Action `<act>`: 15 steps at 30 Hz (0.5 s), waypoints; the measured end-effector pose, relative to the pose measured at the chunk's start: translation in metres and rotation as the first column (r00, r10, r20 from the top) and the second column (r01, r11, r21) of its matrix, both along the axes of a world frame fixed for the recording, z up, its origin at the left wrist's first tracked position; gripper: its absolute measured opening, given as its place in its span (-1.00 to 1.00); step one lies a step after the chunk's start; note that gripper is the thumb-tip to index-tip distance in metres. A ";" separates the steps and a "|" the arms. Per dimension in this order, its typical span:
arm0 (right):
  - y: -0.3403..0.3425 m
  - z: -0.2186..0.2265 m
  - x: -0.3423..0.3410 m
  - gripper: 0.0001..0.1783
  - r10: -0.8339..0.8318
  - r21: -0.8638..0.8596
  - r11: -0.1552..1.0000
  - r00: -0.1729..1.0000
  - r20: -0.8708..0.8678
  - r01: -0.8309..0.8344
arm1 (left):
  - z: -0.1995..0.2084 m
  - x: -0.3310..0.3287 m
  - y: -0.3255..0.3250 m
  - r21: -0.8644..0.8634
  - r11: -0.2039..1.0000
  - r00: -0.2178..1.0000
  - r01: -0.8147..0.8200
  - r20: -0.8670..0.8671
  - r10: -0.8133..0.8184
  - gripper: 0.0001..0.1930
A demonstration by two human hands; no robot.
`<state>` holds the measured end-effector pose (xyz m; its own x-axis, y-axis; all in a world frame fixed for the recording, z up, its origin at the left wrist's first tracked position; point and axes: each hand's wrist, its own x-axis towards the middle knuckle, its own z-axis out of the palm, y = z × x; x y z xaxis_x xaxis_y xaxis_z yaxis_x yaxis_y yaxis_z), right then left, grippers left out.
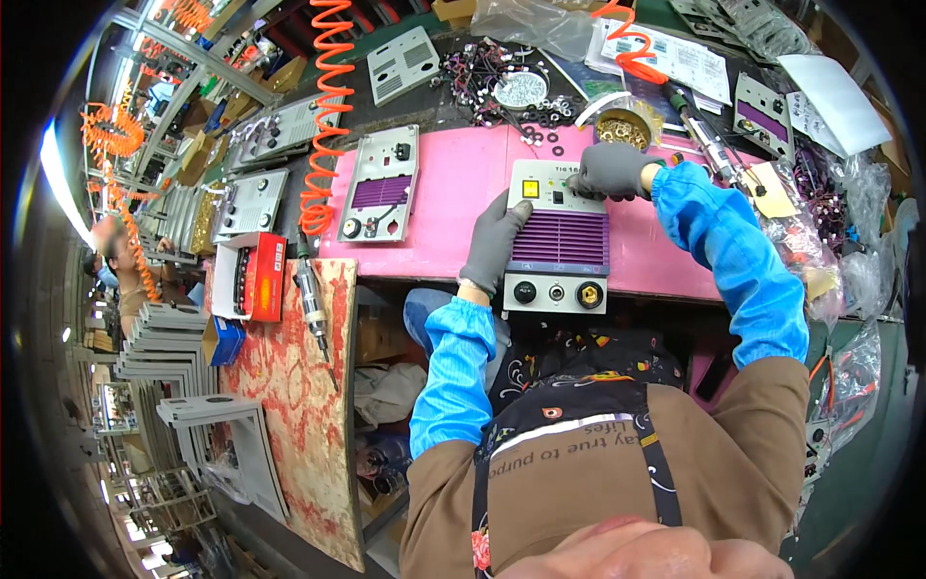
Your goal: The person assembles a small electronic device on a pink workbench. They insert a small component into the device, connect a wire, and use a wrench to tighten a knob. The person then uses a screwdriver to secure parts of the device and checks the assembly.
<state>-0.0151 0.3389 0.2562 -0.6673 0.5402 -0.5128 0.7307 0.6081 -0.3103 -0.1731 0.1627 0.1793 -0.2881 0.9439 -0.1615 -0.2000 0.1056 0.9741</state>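
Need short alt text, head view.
A person's gloved left hand holds a gray-and-purple panel by its left edge while the gloved right hand is at its upper right. A similar panel lies leftward on the pink mat.

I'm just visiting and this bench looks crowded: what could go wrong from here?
The grey-and-purple panel seems to jut past the front of the pink surface, so it might tip if the left hand slipped. The brass-coloured pieces near the right hand could spill if bumped.
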 end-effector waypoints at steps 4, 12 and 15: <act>-0.003 -0.016 0.005 -0.66 0.278 0.320 0.914 0.959 -0.050 -0.248 | -0.007 -0.001 -0.001 0.020 1.000 0.997 -0.023 -0.077 0.024 -0.59; -0.014 -0.058 0.043 -0.69 0.047 0.068 0.998 0.720 -0.692 0.000 | -0.013 -0.001 0.004 -0.002 1.000 0.999 -0.008 -0.051 0.008 -0.59; -0.051 -0.092 0.056 -0.68 -0.302 -0.157 0.925 0.420 -0.856 0.346 | -0.011 -0.001 0.000 0.020 1.000 0.996 -0.019 -0.086 0.021 -0.58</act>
<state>0.0413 0.2880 0.1644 -0.5240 0.8191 0.2333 0.2568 0.4131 -0.8737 -0.1740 0.1627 0.1687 -0.3193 0.9404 -0.1167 -0.1167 0.0832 0.9897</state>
